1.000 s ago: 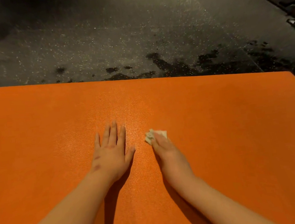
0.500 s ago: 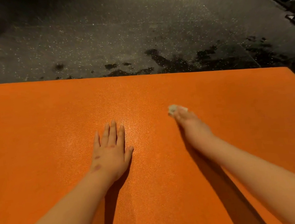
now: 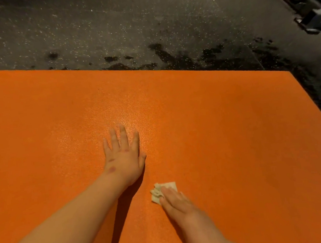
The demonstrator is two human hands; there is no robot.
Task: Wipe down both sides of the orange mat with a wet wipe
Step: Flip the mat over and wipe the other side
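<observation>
The left hand (image 3: 124, 158) stays flat on the orange mat (image 3: 237, 132), fingers straight and slightly spread. Just right of its wrist, the right hand (image 3: 176, 201) has drawn back toward the person, its straight fingers pressing the crumpled wet wipe (image 3: 160, 191) onto the mat.

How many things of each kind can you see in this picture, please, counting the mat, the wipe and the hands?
Mat: 1
Wipe: 1
Hands: 2, left hand and right hand
Total: 4
</observation>
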